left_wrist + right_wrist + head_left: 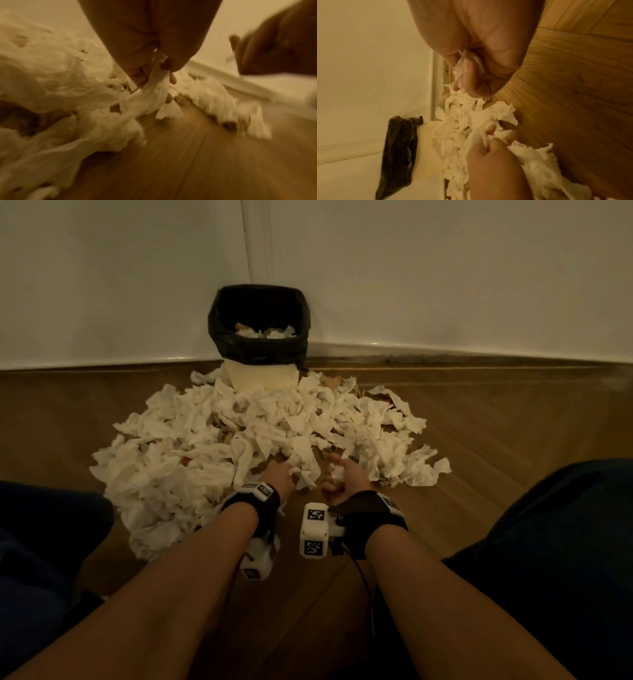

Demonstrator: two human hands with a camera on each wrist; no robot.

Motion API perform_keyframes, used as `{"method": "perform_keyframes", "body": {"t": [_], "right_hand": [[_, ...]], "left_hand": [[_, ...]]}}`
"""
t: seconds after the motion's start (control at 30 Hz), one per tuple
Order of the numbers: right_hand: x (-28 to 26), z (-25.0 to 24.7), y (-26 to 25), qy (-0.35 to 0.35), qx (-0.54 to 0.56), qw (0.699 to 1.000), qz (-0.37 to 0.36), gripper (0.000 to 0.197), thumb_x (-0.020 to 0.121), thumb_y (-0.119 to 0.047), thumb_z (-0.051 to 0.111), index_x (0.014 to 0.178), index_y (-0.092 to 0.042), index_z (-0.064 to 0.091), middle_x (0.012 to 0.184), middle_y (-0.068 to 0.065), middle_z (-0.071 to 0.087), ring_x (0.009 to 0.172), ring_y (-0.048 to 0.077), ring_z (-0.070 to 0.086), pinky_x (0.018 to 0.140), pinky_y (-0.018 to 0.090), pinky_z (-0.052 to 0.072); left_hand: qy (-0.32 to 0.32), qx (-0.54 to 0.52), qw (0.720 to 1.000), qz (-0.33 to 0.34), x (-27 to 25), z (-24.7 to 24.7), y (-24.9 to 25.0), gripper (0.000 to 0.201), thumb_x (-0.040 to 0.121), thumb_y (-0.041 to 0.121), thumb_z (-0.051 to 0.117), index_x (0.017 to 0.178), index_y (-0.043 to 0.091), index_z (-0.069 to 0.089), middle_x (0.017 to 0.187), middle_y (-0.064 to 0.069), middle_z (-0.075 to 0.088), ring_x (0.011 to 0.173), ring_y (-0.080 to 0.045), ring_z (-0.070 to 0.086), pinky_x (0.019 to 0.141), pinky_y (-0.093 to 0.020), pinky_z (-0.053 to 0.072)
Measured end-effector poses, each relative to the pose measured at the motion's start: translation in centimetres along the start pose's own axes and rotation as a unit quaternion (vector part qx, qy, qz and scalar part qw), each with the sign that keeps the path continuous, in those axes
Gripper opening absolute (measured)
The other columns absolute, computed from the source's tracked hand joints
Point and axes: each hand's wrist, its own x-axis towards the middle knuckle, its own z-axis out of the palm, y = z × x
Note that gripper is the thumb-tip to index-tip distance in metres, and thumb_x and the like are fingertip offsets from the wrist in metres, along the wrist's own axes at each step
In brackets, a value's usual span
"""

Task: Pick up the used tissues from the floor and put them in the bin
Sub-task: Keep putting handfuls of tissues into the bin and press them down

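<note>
Both hands are working at the near edge of the heap of used tissues (253, 440) spread over the wooden floor (513, 440) before the black-lined bin (259, 344): the left hand (279, 475) is pinching one crumpled sheet, the right hand (346, 477) is clutching a small wad. These seem weightless, soft and easily torn, best gathered by bunching. The left wrist view is blurring badly, and whatever lies under the heap is hidden.

bin (259, 350) against wall (445, 268) | tissues (212, 440) on floor (496, 422) before bin | some tissues inside
</note>
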Motion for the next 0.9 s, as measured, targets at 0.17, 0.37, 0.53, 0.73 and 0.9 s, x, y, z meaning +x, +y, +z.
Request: {"method": "perform_keyframes", "body": {"t": [0.17,0.37,0.53,0.73,0.9], "right_hand": [[-2.5,1.3,-0.9,-0.052,0.042,0.998,-0.021,0.035,0.087,-0.002,0.024,0.105,-0.016,0.05,0.085,0.006,0.047,0.051,0.016,0.034,0.049,0.025,0.027],[-5.4,3.7,-2.2,-0.126,-0.01,0.988,-0.091,0.052,0.096,0.012,0.025,0.143,-0.008,0.032,0.151,0.024,0.022,0.128,0.038,0.041,0.082,0.03,0.043],[-8.2,4.7,-2.9,-0.158,-0.006,0.978,-0.138,0.04,0.097,0.004,0.04,0.136,-0.005,0.04,0.141,0.024,0.039,0.111,0.034,0.054,0.082,0.034,0.053],[-10.8,5.5,-3.1,-0.181,-0.06,0.966,-0.173,0.028,0.098,-0.003,0.043,0.126,-0.008,0.043,0.1,0.014,0.052,0.066,0.017,0.052,0.049,0.02,0.043],[-12.3,5.8,-3.1,-0.214,-0.085,0.957,-0.176,0.018,0.097,0.002,0.035,0.101,-0.011,0.048,0.084,0.008,0.047,0.062,0.016,0.043,0.054,0.024,0.033]], "left_hand": [[0.073,-0.184,0.98,0.002,-1.1,-4.4,0.6,0.032,0.097,0.005,0.035,0.126,-0.002,0.047,0.115,-0.016,0.058,0.093,-0.027,0.058,0.079,-0.019,0.05],[0.119,-0.309,0.943,0.018,-2.3,-8.2,0.8,0.039,0.091,-0.003,0.039,0.129,0.008,0.041,0.132,-0.018,0.044,0.116,-0.032,0.047,0.087,-0.029,0.04],[0.18,-0.3,0.936,0.05,-3.5,-10.4,0.9,0.057,0.079,-0.002,0.063,0.129,0.008,0.038,0.131,-0.017,0.038,0.111,-0.028,0.046,0.09,-0.028,0.04],[0.181,-0.323,0.929,0.029,-5.8,-12.8,0.5,0.031,0.093,0.005,0.045,0.124,0.003,0.046,0.121,-0.019,0.054,0.108,-0.032,0.055,0.088,-0.034,0.045],[0.19,-0.336,0.921,0.061,-7.6,-14.6,0.0,0.03,0.096,0.003,0.034,0.116,-0.003,0.055,0.115,-0.018,0.057,0.099,-0.026,0.057,0.083,-0.029,0.048]]}}
